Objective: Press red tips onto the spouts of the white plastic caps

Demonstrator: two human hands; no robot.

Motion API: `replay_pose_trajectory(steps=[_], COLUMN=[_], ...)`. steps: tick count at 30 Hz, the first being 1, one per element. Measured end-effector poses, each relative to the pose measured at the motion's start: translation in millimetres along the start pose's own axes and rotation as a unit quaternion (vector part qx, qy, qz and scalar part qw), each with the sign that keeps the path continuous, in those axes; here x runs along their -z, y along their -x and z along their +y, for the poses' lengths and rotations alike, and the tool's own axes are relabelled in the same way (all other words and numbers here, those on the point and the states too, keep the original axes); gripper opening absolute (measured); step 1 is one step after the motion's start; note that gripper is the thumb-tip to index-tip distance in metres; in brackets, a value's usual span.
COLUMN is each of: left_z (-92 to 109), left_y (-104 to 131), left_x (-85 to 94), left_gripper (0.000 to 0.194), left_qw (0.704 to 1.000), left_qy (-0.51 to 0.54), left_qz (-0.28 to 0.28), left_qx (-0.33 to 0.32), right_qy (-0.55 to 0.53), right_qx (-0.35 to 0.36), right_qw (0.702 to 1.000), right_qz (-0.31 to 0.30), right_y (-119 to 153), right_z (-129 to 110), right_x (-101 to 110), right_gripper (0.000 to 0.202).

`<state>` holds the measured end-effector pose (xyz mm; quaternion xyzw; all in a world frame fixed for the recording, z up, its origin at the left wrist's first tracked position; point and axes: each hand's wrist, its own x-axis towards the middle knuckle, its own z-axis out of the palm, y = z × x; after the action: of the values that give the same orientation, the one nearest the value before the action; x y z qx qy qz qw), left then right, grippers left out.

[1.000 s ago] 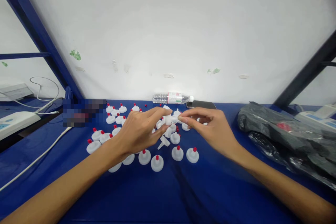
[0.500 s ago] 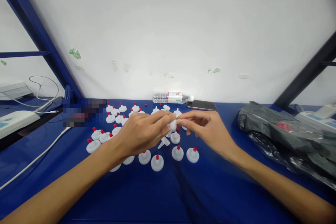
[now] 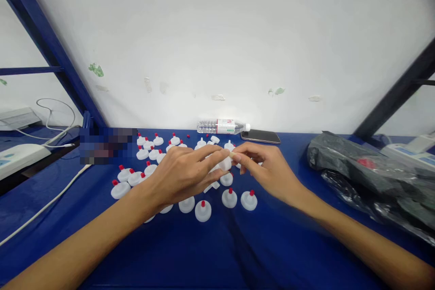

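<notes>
Over the middle of the blue table (image 3: pixel 204 253), my left hand (image 3: pixel 185 170) grips a white plastic nozzle cap (image 3: pixel 224 163) between thumb and fingers. My right hand (image 3: pixel 267 165) is closed in a pinch at that cap's narrow end; whatever lies between its fingertips is hidden. Around and below my hands stand several white nozzle caps with red tips, among them a front one (image 3: pixel 203 213) and one at the right (image 3: pixel 249 201). Behind the hands, a white cap without a red tip (image 3: pixel 201 144) stands upright. Another white cap (image 3: pixel 215 185) lies on its side, partly covered by my left hand.
A clear labelled bottle (image 3: pixel 226 126) lies along the wall, beside a dark phone (image 3: pixel 260 136). Small red tips (image 3: pixel 188 136) are scattered at the back. Grey plastic bags (image 3: pixel 340 158) lie at right. A white cable (image 3: pixel 50 201) crosses the left side near a power strip (image 3: pixel 16 156).
My left fingers have shifted slightly around the nozzle cap, which shows a little further right. My right hand keeps its pinch at the narrow end. The caps on the table have not moved.
</notes>
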<state>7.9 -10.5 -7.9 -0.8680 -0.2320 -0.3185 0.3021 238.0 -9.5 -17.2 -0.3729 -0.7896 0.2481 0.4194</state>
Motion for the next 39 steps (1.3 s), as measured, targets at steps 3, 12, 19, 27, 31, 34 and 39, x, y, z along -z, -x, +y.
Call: replay_pose_trajectory(steps=[3,12,19,27,31,34,39], left_z=[-3,-16,-14,-12,-9,-8,-7], left_y=[-1,2,6,5,2,2,2], left_x=[1.6,-2.6,-6.4,-0.2,1.8,1.2,-0.9], left_gripper=[0.040,0.015,0.016,0.022,0.024,0.025,0.025], left_qw=[0.999,0.999,0.994,0.977,0.966,0.962,0.962], left_qy=[0.022,0.035,0.084,0.129,0.123,0.122,0.111], left_qz=[0.022,0.004,-0.068,-0.169,-0.220,-0.239,-0.243], left_qx=[0.019,0.030,0.020,0.034,0.054,0.052,0.056], right_qy=[0.087,0.395,0.434,0.468,0.451,0.446,0.440], right_qx=[0.030,0.040,-0.006,-0.003,0.012,0.033,0.029], right_qw=[0.996,0.894,0.867,0.866,0.888,0.890,0.892], right_qz=[-0.005,-0.205,-0.244,-0.174,-0.093,-0.088,-0.100], right_y=[-7,-16,-9,-11,-14,-13,-10], right_z=[7,18,10,13,17,25,29], right_x=[15,60,48,54,49,36,25], right_gripper=[0.020,0.027,0.030,0.048,0.022,0.022,0.014])
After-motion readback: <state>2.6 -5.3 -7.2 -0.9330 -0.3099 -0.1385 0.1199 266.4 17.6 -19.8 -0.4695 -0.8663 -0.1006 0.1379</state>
